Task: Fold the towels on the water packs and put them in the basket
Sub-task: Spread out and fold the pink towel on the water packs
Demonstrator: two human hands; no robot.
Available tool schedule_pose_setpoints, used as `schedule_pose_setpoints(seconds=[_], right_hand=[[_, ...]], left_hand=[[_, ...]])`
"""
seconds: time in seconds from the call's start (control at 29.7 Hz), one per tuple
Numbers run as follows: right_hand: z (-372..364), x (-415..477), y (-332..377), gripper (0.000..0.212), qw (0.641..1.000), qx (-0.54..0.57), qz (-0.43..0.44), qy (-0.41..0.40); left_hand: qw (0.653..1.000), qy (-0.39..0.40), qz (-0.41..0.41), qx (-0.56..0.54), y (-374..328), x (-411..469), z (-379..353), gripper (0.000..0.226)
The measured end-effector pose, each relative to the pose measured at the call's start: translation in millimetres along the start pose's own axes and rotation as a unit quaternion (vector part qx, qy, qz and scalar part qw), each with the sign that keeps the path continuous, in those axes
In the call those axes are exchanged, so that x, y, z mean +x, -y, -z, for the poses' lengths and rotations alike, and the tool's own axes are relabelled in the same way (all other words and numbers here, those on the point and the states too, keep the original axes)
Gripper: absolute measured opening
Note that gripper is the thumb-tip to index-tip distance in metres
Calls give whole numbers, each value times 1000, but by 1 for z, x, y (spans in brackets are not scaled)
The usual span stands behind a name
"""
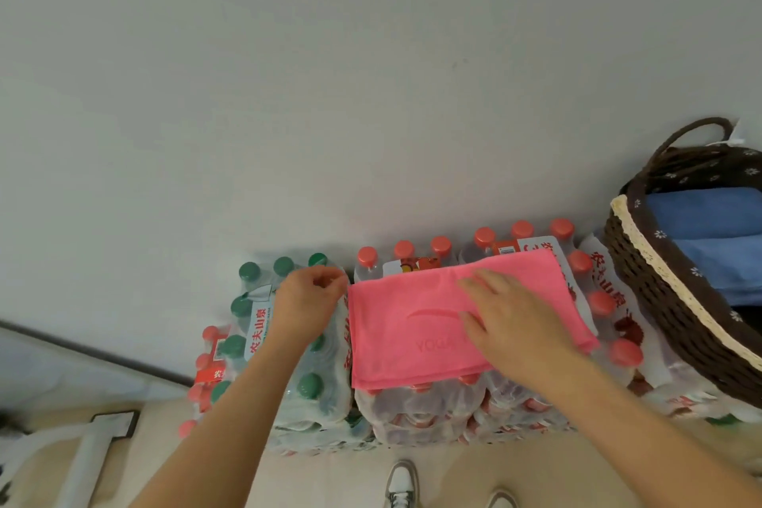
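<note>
The right hand's fingers (482, 280) lie straight and slightly spread, pressed flat on the pink towel (404, 334). The palm of the right hand (515, 326) covers the towel's right half.

The left hand's fingers (336, 280) are curled, with their tips drawn together right at the towel's far left corner. Whether they pinch the cloth or only touch it cannot be told. The left hand (307, 299) hangs over the green-capped water pack (313, 396), and its forearm crosses that pack toward the person.

The pink towel is folded into a layered rectangle with stacked edges showing along its near side. A faint embossed mark shows on its top face. It lies on top of the red-capped water packs (433, 404), and red caps show past its far and right edges. The green-capped pack stands just beside these on the left.

At the right end of the row is a dark woven basket (659, 301) with a cream trim and a flowered lining. Blue towels (709, 231) lie folded inside it. The basket is near the pink towel but apart from it.

The packs stand against a pale wall (330, 74). At the bottom edge, two shoes (402, 483) show on the floor (330, 478).
</note>
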State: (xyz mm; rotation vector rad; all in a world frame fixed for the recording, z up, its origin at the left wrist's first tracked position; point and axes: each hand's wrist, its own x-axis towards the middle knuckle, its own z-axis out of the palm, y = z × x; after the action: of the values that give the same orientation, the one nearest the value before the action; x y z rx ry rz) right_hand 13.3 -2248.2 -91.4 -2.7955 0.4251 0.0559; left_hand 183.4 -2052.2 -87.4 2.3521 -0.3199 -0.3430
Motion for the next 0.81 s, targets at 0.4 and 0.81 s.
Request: schedule_pose_setpoints(seconds=[0.4,0.81], right_hand=[[-64,16,108,76,993,-46,-92,51],[-94,-5,136,10,994,-12,-2,-106]], left_hand=[[976,204,45,-57,20,56,-7,23],[961,216,-150,81,31,72,-8,24]])
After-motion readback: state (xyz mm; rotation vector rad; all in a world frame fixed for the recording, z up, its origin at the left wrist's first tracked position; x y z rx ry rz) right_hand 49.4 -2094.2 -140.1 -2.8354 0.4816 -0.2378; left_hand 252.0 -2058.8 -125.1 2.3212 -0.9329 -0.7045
